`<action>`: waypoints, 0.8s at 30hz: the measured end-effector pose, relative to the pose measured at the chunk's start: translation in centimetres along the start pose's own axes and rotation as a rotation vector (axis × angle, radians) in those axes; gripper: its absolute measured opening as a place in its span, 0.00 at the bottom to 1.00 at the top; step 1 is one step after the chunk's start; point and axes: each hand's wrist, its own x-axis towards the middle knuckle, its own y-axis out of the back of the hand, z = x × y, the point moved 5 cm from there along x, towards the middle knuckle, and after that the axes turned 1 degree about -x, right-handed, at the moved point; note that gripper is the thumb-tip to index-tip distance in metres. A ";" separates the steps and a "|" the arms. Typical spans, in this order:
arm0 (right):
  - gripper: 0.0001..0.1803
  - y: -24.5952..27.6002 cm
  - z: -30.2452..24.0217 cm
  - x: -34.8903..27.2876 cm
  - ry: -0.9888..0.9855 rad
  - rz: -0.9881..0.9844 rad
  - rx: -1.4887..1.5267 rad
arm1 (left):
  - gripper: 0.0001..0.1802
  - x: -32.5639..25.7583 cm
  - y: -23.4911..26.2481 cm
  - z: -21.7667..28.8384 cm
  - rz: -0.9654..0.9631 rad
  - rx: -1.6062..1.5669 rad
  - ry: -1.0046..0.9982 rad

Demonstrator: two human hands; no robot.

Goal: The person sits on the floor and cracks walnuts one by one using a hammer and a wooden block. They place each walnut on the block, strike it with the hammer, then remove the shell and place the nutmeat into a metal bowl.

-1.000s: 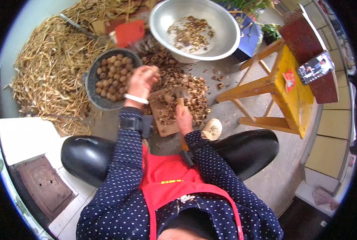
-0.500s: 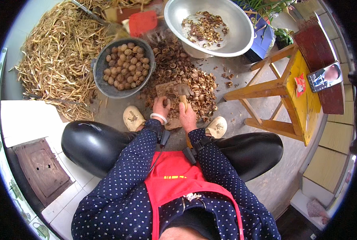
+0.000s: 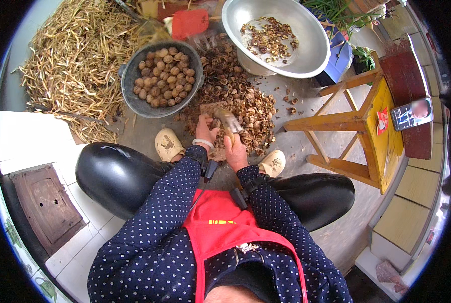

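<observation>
Right hand (image 3: 236, 153) is wrapped round a wooden-handled, metal-headed hammer (image 3: 230, 122); by the left hand (image 3: 205, 133), a round brown walnut (image 3: 216, 122) is pinched over the rectangular brown wooden board (image 3: 208, 108). Blows should be kept short, the walnut gripped low.

Your L hand (image 3: 204, 133) has a walnut (image 3: 216, 123) by the wood board (image 3: 210, 108); your R hand (image 3: 237, 153) grips a hammer (image 3: 230, 124), head blurred. Bucket (image 3: 134, 103) w/ walnuts fwd-L, shells (image 3: 258, 111) nr board.

From here I count two hands (image 3: 205, 133), one hammer (image 3: 229, 122), one bucket (image 3: 128, 102) and one basin (image 3: 308, 53). Two clogs (image 3: 168, 145), one stool (image 3: 383, 136) and one phone (image 3: 412, 116) complete the count.
</observation>
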 end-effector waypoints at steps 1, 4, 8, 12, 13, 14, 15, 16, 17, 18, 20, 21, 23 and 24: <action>0.22 -0.1 0.3 -0.3 -0.019 -0.034 -0.105 | 0.31 0.0 0.0 0.0 -0.004 -0.018 0.013; 0.22 0.0 1.1 -0.1 -0.066 -0.031 -0.208 | 0.33 -0.2 0.2 0.1 0.006 0.029 0.034; 0.22 0.5 1.2 0.2 -0.065 0.044 -0.087 | 0.28 0.0 0.5 0.4 0.057 0.016 -0.042; 0.22 0.7 0.4 0.5 -0.053 0.073 -0.005 | 0.25 0.2 0.8 0.9 0.104 0.156 -0.264; 0.22 0.7 0.2 0.5 -0.047 0.077 0.013 | 0.25 0.1 0.8 0.9 0.104 0.206 -0.304; 0.22 0.7 -0.1 0.5 -0.041 0.079 0.016 | 0.24 0.0 0.6 0.6 0.069 0.189 -0.261; 0.22 0.7 -0.3 0.4 -0.035 0.072 0.020 | 0.23 0.0 0.5 0.4 0.055 0.161 -0.234; 0.22 0.7 -0.4 0.4 -0.027 0.064 0.025 | 0.23 -0.1 0.4 0.2 0.032 0.137 -0.197; 0.22 0.7 -0.6 0.3 -0.011 0.057 0.034 | 0.23 -0.1 0.2 0.0 -0.011 0.117 -0.139; 0.22 0.6 -0.6 0.2 -0.011 0.046 0.032 | 0.24 -0.2 0.3 0.1 0.009 0.111 -0.150; 0.22 0.6 -0.8 -0.1 0.038 0.035 0.045 | 0.25 -0.3 0.5 0.3 0.048 0.041 -0.097; 0.22 0.2 -0.4 -0.1 -0.015 -0.017 -0.071 | 0.26 -0.3 0.6 0.4 0.060 0.001 -0.060; 0.22 -0.4 0.2 -0.3 -0.077 -0.108 -0.290 | 0.27 -0.3 0.8 0.6 0.074 0.041 -0.016; 0.23 -0.3 0.3 -0.4 -0.073 -0.088 -0.275 | 0.27 -0.3 0.8 0.5 0.063 0.061 0.023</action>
